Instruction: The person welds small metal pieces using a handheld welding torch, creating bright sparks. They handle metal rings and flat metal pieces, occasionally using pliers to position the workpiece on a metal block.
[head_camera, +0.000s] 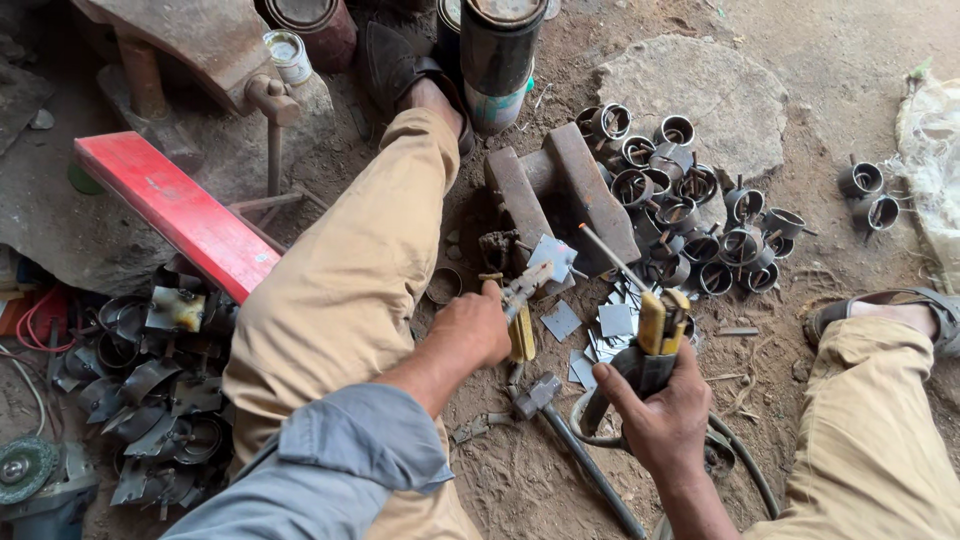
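My left hand (475, 328) grips pliers (520, 305) with yellow handles; their jaws pinch a small flat metal plate (553, 256) over a rusty steel block (560, 195). Clamped in my right hand (660, 415) is a welding electrode holder (655, 335) with yellow jaws. Its thin rod (612, 256) points up and left toward the plate. A cable (745, 470) runs from the holder down past my right wrist. My legs in tan trousers lie to either side.
A pile of small metal rings with stubs (690, 215) lies right of the block; two more (865, 195) sit further right. Cut metal squares (600, 325) and a hammer (560, 420) rest on the dirt. Finished bent pieces (150, 400), a red beam (180, 210), cans (495, 50) and a grinder (30, 470) surround.
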